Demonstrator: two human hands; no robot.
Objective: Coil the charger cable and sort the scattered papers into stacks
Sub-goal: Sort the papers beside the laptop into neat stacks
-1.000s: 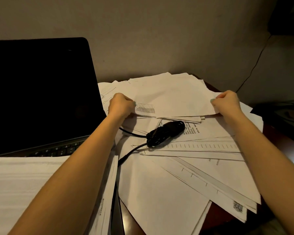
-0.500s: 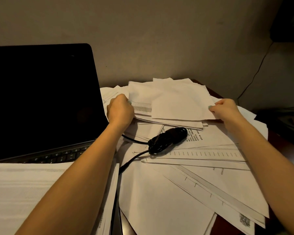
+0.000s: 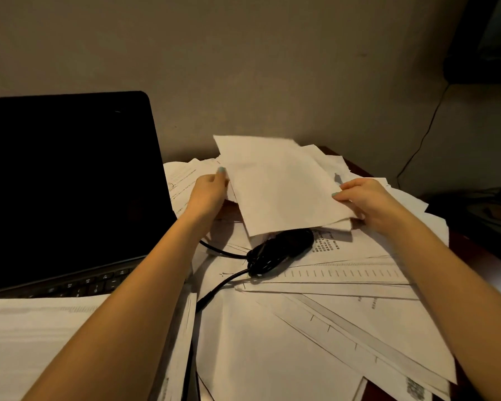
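A bundle of white sheets (image 3: 278, 186) is tilted up off the desk between my two hands. My left hand (image 3: 210, 192) grips its left edge and my right hand (image 3: 365, 201) pinches its right edge, thumb on top. Just below the bundle lies the black charger cable (image 3: 278, 250), bunched in a loose coil on the papers, with two strands running left and down toward the laptop. Scattered papers (image 3: 315, 322) fan out over the desk in front and to the right, some printed with ruled lines and text.
An open laptop (image 3: 67, 183) with a dark screen stands at the left. A thick pile of paper (image 3: 32, 342) lies at the near left over its front. A thin wire (image 3: 422, 140) runs up the wall at the right. Dark objects sit at the far right.
Both hands have gathered the far sheets together and lifted them from flat on the desk into a tilted bundle. The view has shifted downward slightly. The coiled cable has stayed in place.
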